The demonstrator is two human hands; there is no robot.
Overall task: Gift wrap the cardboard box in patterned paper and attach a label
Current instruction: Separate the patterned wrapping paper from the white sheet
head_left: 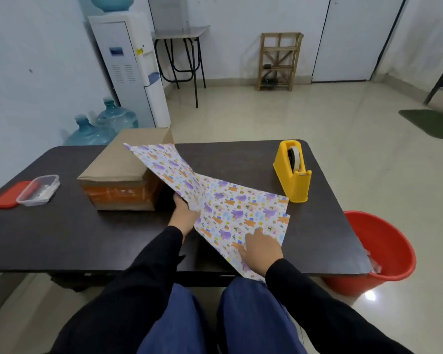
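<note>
A brown cardboard box (123, 167) with orange tape on its near side stands on the dark table (62, 233), left of centre. A sheet of patterned paper (230, 208) with purple and orange figures lies to its right; the far half is lifted and leans against the box. My left hand (184, 213) grips the paper's left edge just beside the box, fingers partly hidden under the sheet. My right hand (261, 249) rests flat on the paper's near corner at the table's front edge, fingers spread.
A yellow tape dispenser (293, 172) stands at the table's right back. A clear plastic container (39, 190) and its red lid (8, 195) lie at the left. A red bucket (381, 254) sits on the floor by the right corner. My knees are under the front edge.
</note>
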